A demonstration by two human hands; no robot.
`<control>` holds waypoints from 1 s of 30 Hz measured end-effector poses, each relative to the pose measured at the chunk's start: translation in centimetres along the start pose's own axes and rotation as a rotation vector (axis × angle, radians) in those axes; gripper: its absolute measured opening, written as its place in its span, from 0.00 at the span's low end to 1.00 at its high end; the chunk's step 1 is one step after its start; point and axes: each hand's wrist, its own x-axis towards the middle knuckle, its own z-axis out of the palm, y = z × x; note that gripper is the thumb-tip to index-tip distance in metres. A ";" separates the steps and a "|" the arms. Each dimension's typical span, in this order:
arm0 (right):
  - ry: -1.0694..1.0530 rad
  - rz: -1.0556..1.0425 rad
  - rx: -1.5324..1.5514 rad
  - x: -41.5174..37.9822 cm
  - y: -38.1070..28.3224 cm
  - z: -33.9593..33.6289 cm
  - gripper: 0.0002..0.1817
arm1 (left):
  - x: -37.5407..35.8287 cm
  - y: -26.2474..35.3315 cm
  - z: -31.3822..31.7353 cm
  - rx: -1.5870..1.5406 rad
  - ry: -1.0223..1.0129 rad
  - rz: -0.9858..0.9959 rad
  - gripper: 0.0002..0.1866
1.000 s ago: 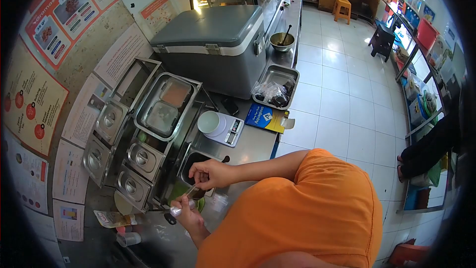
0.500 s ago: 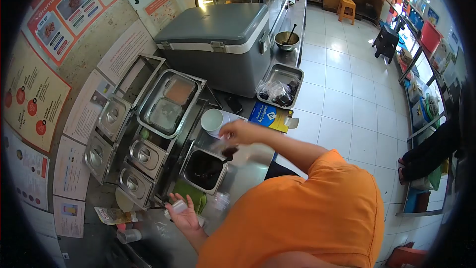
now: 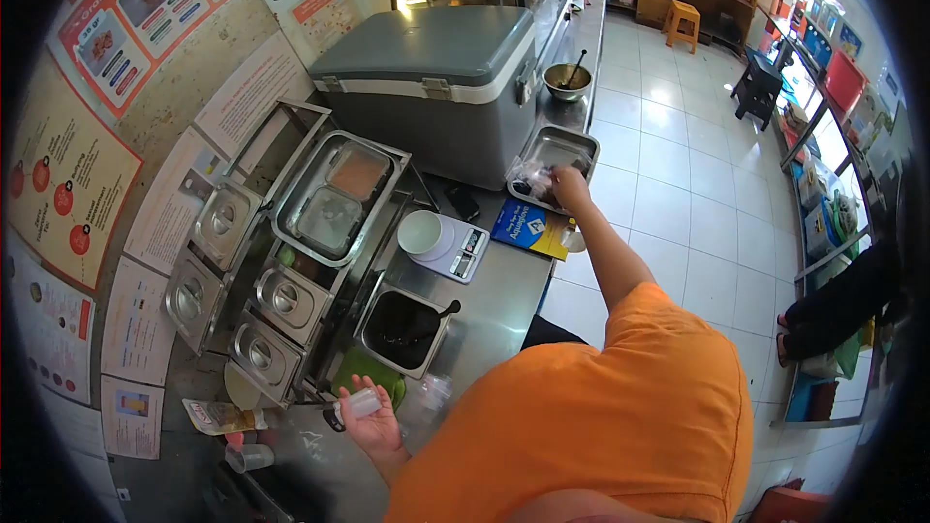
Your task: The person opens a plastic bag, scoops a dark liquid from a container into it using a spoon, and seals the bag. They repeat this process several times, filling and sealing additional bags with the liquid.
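Right hand (image 3: 567, 182) has been moved to the far rectangular steel tray (image 3: 567, 138), grip untellable; reaching seems underway, precision needed; a clear plastic cup (image 3: 361, 403) is held by left hand (image 3: 378, 426).

There are two sets of fingers (image 3: 398, 389), four knobbed lids (image 3: 285, 298), one scale (image 3: 467, 258)

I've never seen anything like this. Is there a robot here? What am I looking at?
No robot: just a person in orange, using bare hands. One camera, worn on the head, looks forward and down. The left hand holds a small clear cup. The right hand reaches into a steel tray beside a clear plastic bag; whether it grips anything is hard to tell. On the counter are a white scale bearing a pale bowl, a pan with dark contents, and a grey cooler.
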 end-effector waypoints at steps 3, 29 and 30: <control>0.214 -0.082 0.065 -4.7 -4.2 -1.2 0.13 | -0.1 -0.3 0.2 0.052 0.025 -0.001 0.18; -1.004 -0.875 0.825 -23.8 -28.0 0.2 0.11 | -2.3 -5.1 2.9 0.405 -0.016 -0.101 0.18; -0.987 -0.891 0.736 -23.6 -28.0 -0.1 0.10 | -2.3 -5.1 2.8 0.442 0.012 -0.100 0.18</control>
